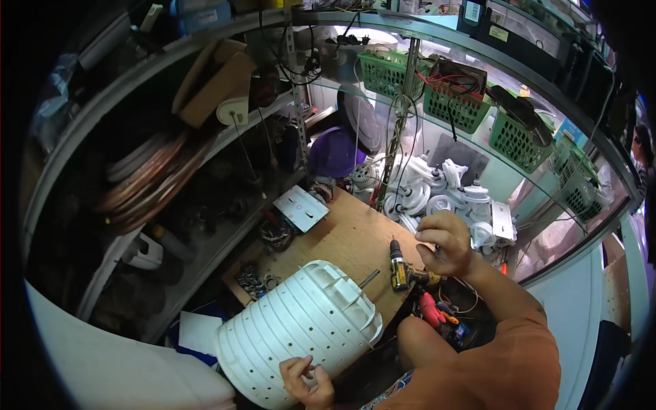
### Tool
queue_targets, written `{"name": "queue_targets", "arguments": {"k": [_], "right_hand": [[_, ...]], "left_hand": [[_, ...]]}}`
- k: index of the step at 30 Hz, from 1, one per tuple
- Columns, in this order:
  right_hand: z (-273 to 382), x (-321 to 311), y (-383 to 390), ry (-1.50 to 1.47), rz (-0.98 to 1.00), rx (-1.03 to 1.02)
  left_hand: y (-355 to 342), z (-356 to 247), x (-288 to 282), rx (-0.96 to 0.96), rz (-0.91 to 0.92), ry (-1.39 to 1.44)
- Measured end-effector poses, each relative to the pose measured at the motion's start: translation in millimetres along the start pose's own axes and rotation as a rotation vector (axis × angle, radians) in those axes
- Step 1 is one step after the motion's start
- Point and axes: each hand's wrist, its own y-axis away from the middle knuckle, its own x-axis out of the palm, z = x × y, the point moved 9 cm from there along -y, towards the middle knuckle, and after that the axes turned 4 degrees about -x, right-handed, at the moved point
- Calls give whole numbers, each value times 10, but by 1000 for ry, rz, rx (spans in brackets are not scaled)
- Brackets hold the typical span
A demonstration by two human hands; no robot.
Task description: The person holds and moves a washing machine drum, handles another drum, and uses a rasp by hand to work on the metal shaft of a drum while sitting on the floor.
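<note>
A white perforated plastic drum [287,328] with a metal shaft [369,278] lies on its side on the wooden workbench [348,232]. My left hand [307,379] rests on the drum’s lower side, fingers bent and slightly apart, holding nothing. My right hand [444,242] is raised above the bench’s right part, fingers curled around something too small to make out. Just below it lies a yellow-and-black drill [400,266], with red-handled tools [432,307] nearer my right forearm.
Metal shelving with copper coils [157,178] stands left. Green baskets [454,109], a purple basin [331,150] and white coiled parts [417,195] fill the back. A metal plate [301,207] and loose hardware [253,280] sit along the bench’s left edge.
</note>
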Motion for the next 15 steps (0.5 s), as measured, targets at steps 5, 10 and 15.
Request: {"name": "queue_targets", "arguments": {"k": [5, 10, 15], "right_hand": [[-510, -556, 632, 113, 90, 681], [-186, -1487, 1230, 179, 161, 1163], [513, -2429, 1365, 193, 221, 1406]], "left_hand": [[-511, -795, 226, -41, 224, -20], [-844, -1882, 467, -53, 482, -32], [-999, -3011, 598, 9, 777, -152]]}}
